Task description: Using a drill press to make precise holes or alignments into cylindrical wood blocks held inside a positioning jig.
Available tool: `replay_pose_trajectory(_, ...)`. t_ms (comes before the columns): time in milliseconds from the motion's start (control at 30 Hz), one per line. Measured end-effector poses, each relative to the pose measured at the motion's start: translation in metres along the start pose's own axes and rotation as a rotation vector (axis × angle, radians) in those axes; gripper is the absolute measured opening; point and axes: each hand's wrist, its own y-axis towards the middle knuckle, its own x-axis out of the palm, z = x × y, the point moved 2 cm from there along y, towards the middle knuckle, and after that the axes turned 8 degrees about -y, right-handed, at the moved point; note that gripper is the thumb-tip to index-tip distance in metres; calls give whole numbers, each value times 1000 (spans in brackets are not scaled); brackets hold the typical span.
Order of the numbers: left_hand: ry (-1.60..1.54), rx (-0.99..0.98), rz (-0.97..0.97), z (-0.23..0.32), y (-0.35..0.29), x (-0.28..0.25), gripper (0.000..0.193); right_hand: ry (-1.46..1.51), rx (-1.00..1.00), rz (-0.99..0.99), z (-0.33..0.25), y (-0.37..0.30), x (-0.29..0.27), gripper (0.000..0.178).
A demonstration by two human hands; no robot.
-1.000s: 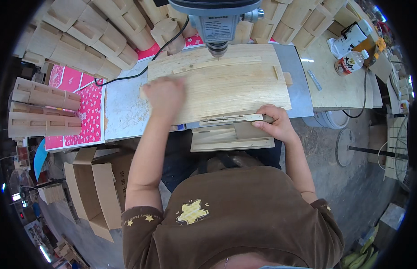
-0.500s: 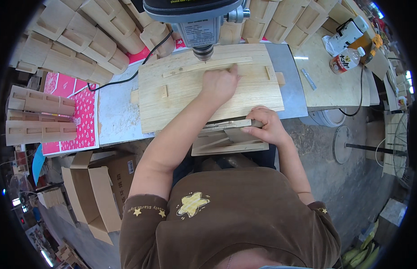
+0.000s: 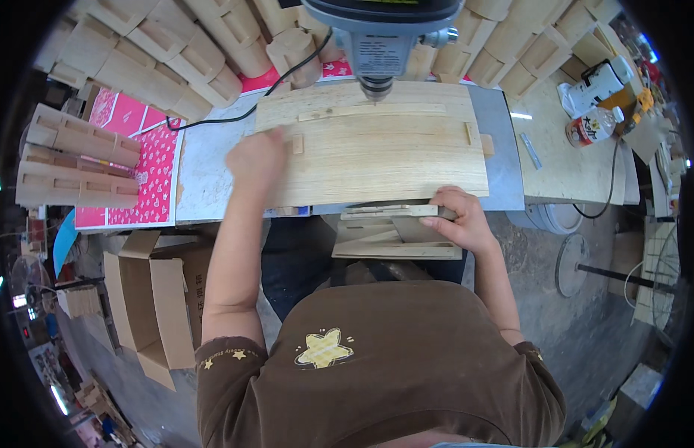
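My right hand [image 3: 466,218] grips the right end of a light wooden box-like frame [image 3: 399,250], thumb on its near side, fingers over the top. The frame sits over my lap at the table's front edge, with slats inside it. My left hand [image 3: 259,166] is smeared by motion beside the left edge of a flat wooden board [image 3: 391,160], near a small wooden block [image 3: 297,144]; its fingers do not show clearly. A long thin strip [image 3: 369,112] lies along the board's far part. Above the board's far edge hangs the chuck [image 3: 377,88] of a drill press [image 3: 380,48].
Stacked wooden pieces with cut-out slots [image 3: 167,52] line the back and left. A black cable [image 3: 287,71] runs behind the board. On the right stand a plastic bottle [image 3: 592,128] and a small metal piece [image 3: 530,151]. Below left is an opened cardboard box [image 3: 156,299].
My left hand has moved from the far middle of the board to its left edge. My right hand keeps its grip on the frame. The whole view has shifted slightly.
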Motion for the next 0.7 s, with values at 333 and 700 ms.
replay_pose_trajectory(333,-428,86,437,-73,53,-34,44,234,-62,257,-18,-1,-58,23)
replay_pose_trajectory(700,-1152,270,73,-6,180,30,63,317,126,214,20,0,-33,20)
